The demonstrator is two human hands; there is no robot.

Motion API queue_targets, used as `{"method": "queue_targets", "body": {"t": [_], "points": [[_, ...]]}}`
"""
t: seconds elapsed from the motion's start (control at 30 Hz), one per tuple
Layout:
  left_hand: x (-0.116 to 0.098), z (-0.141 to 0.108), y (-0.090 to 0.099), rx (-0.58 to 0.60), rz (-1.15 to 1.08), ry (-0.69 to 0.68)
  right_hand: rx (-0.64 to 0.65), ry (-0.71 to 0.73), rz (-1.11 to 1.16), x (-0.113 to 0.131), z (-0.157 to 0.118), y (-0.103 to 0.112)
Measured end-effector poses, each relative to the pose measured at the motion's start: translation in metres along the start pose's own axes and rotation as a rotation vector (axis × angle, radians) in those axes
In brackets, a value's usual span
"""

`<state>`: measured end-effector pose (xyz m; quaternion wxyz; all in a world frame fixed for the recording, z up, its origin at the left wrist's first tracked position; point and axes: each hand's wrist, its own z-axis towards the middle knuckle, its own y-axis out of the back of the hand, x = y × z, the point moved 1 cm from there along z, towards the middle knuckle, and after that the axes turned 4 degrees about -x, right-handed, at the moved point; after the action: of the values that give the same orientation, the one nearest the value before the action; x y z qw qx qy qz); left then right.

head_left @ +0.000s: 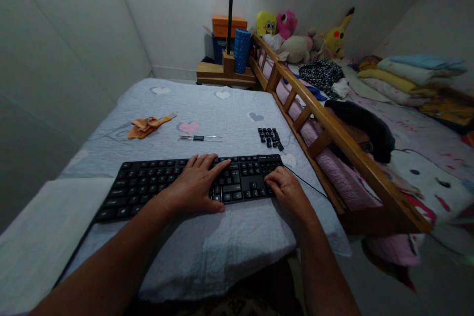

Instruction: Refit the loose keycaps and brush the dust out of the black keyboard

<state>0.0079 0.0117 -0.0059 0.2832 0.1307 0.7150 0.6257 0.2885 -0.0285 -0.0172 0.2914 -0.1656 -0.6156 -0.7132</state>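
A black keyboard point(249, 183) lies across the cloth-covered table in front of me. My left hand point(196, 185) rests flat on its middle keys with the fingers spread. Over the number pad at the keyboard's right end, my right hand point(287, 187) has its fingers curled and pressed together. Whatever those fingertips may hold is hidden. Several loose black keycaps point(269, 137) sit in a group behind the right end. A thin metal tool with a black middle grip point(199, 138) lies behind the keyboard.
An orange cloth point(145, 126) with a small brush point(168, 118) lies at the back left. A cable point(307, 180) runs from the keyboard toward a wooden bed rail point(318, 113) on the right. White paper or cloth point(55, 227) covers the near left.
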Motion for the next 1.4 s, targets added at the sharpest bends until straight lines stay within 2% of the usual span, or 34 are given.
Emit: {"method": "queue_targets", "body": {"t": [0.23,0.37,0.53,0.83,1.2,1.3,1.4], "points": [[0.001,0.000,-0.002,-0.036,-0.011,-0.010,-0.029,0.013,0.013,-0.003,-0.001,-0.003],[0.001,0.000,-0.002,-0.019,0.003,-0.006,-0.087,0.017,0.017,-0.002,-0.005,-0.005],[0.001,-0.001,-0.003,-0.022,0.006,-0.007,-0.169,-0.049,0.100,-0.001,-0.007,-0.007],[0.001,0.000,-0.002,-0.025,0.002,-0.008,-0.197,-0.102,0.223,-0.004,-0.008,-0.005],[0.001,-0.001,-0.001,-0.030,-0.001,-0.010,-0.090,-0.071,0.124,0.002,-0.001,-0.002],[0.002,-0.002,-0.002,-0.029,-0.002,-0.006,-0.051,-0.060,0.097,0.002,0.005,0.007],[0.001,-0.001,-0.002,-0.014,-0.002,-0.003,-0.063,-0.029,0.037,0.001,0.022,0.023]]}}
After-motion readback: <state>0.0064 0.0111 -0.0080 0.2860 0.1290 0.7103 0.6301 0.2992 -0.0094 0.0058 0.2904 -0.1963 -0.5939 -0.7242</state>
